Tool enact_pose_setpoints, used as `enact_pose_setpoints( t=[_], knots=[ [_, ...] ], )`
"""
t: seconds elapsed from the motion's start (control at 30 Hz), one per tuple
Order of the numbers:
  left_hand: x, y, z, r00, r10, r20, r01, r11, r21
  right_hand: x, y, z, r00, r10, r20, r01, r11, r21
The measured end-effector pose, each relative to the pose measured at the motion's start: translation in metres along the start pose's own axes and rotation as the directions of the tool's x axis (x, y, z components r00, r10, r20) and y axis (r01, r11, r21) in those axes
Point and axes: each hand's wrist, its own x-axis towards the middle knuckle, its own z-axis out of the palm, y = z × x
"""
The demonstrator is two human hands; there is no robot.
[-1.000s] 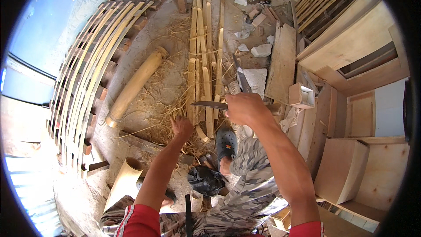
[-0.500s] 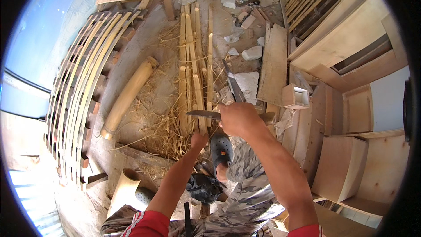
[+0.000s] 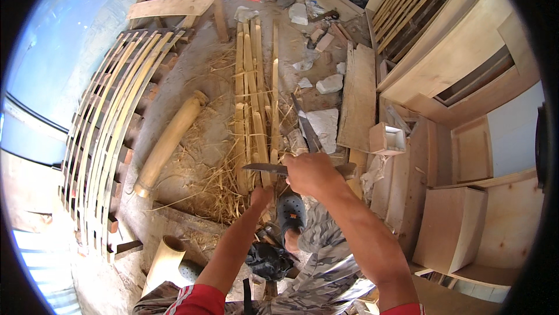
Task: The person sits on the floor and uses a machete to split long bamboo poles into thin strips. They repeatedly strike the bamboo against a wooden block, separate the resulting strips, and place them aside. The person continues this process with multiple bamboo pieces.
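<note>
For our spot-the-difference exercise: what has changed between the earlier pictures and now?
The left hand has moved right, from the shavings to the near ends of the pale strips; whether it grips one is unclear. The right hand still holds the knife. The bamboo pole stays put.

Dusty floor (image 3: 179, 86) between blue wall (image 3: 58, 35) and wooden furniture (image 3: 447, 227)

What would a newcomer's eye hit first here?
Likely the knife in the right hand, its blade pointing left over the near part of the strips, with the left hand just below it in view. Next, the strips themselves, bundled lengthwise mid-picture, shavings along their left. Then the thick pole slanting further left, and the slatted rack beyond it.
</note>
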Motion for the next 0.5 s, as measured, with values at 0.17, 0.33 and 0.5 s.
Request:
enact_pose_setpoints(
  t=[0.17, 0.33, 0.5],
  knots=[
    [0.02, -0.028, -0.019, 0.994, 0.101, 0.035, -0.106, 0.974, 0.2, -0.001, -0.017, -0.011, 1.0, -0.027, -0.01, 0.026, 0.999, -0.019],
    [-0.006, -0.011, -0.027, 0.99, 0.036, 0.136, 0.028, 0.898, -0.439, -0.003, -0.007, -0.003, 1.0, 0.004, -0.028, -0.004, 1.0, -0.021],
    [-0.016, -0.005, -0.047, 0.937, 0.117, 0.33, 0.212, 0.56, -0.801, -0.002, -0.013, -0.012, 0.999, -0.009, 0.045, 0.011, 0.999, -0.041]
  ],
)
